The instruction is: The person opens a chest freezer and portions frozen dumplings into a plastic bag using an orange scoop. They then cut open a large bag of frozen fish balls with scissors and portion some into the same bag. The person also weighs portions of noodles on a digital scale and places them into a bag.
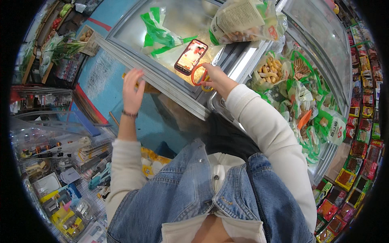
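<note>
My right hand [214, 77] grips scissors [193, 76] by their red and yellow handle loops. The blades cannot be made out clearly. Just beyond the loops, a phone [191, 57] with a lit screen lies on the glass freezer lid [127, 33]. A cut-looking green and clear plastic bag [159, 33] lies flat above the phone. At the top right of the lid rests a filled plastic food bag [240, 25], its contents partly visible. My left hand [133, 88] holds nothing, its thumb apart from the fingers, near the freezer's grey metal edge [158, 85].
On the right, an open freezer section [276, 91] holds several bags of frozen food. Shelves of packets [358, 145] line the far right. A rack of packaged small wares [63, 194] stands at lower left. Vegetables and a basket [89, 45] sit at upper left, beside the blue floor [103, 70].
</note>
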A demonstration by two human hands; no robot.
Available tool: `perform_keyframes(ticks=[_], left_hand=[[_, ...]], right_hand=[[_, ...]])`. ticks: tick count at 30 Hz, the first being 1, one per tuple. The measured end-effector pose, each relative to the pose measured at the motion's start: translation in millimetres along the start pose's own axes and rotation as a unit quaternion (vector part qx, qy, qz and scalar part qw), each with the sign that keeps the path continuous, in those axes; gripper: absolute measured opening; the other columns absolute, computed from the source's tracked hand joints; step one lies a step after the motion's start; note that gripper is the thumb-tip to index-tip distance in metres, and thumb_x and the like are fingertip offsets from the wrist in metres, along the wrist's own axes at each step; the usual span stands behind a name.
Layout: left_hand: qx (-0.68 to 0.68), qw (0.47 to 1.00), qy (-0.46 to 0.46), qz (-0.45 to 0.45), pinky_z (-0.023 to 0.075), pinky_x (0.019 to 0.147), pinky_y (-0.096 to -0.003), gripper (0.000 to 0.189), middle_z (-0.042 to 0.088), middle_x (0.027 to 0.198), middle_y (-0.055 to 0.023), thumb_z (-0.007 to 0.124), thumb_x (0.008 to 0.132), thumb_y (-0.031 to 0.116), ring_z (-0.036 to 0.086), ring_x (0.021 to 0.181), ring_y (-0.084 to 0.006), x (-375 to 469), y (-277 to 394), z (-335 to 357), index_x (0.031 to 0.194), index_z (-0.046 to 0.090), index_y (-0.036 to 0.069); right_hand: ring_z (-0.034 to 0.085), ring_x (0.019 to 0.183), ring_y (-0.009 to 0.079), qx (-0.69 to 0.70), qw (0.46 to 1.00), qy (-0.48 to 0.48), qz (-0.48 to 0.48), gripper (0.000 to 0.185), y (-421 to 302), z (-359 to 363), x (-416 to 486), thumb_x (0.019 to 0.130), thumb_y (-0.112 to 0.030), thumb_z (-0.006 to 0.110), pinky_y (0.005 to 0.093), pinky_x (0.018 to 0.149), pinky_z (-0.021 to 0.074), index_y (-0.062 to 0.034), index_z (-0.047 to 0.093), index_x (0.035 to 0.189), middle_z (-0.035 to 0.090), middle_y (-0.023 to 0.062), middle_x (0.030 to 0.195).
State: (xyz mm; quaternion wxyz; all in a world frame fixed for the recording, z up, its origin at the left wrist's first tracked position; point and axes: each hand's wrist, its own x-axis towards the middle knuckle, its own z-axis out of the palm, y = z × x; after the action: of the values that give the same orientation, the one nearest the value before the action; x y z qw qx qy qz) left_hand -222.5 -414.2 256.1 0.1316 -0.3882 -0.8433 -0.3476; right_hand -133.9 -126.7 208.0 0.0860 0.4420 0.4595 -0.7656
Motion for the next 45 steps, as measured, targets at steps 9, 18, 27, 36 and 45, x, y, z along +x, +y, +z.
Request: perform_keyframes(ticks=[9,18,27,36,45], left_hand=[[-0.097,0.977,-0.052,-0.182,0.0468,0.083,-0.0349,0.012,0.065,0.095,-0.0127,0.056,0.082,0.000,0.061,0.092,-0.0278,-122,54,-13,0.092,0.063,0.000],[-0.316,0.865,-0.389,0.029,0.0495,0.073,-0.0323,0.008,0.065,0.087,-0.0125,0.060,0.080,0.000,0.063,0.080,-0.0261,-136,216,93,0.088,0.064,0.000],[-0.322,0.730,-0.539,0.268,0.0493,0.071,-0.0303,0.012,0.064,0.086,-0.0125,0.057,0.080,-0.003,0.063,0.079,-0.0255,-189,476,204,0.090,0.064,0.000],[-0.323,0.623,-0.603,0.380,0.0499,0.074,-0.0315,0.017,0.063,0.095,-0.0134,0.059,0.080,-0.003,0.063,0.084,-0.0274,-316,710,263,0.096,0.062,0.001],[-0.390,0.596,-0.629,0.314,0.0505,0.071,-0.0332,0.017,0.063,0.088,-0.0126,0.059,0.080,0.003,0.063,0.081,-0.0277,-363,858,345,0.097,0.063,0.002]], right_hand=[[0.045,0.121,0.0278,0.089,0.994,-0.050,-0.035,0.050,8,10,-16,0.094,-0.041,0.042,0.0493,0.095,0.0370,-0.0071,0.038,0.131,0.044,0.0126,0.133],[0.057,0.069,0.0098,0.067,0.955,-0.153,-0.244,0.022,74,-184,-234,0.091,-0.027,0.054,0.0242,0.064,0.0475,-0.0066,0.059,0.087,0.061,0.0027,0.080],[0.050,0.064,0.0138,0.428,0.621,0.324,-0.572,0.031,344,-527,-552,0.097,-0.028,0.046,0.0267,0.062,0.0429,-0.0093,0.052,0.073,0.051,0.0011,0.068],[0.028,0.049,0.0100,0.609,0.404,0.397,-0.556,0.037,539,-624,-681,0.097,-0.036,0.044,0.0268,0.053,0.0272,-0.0121,0.041,0.069,0.026,-0.0040,0.055],[0.043,0.061,0.0098,0.572,0.678,0.310,-0.343,0.022,530,-750,-646,0.095,-0.015,0.048,0.0260,0.059,0.0385,-0.0042,0.052,0.114,0.050,0.0004,0.077]])
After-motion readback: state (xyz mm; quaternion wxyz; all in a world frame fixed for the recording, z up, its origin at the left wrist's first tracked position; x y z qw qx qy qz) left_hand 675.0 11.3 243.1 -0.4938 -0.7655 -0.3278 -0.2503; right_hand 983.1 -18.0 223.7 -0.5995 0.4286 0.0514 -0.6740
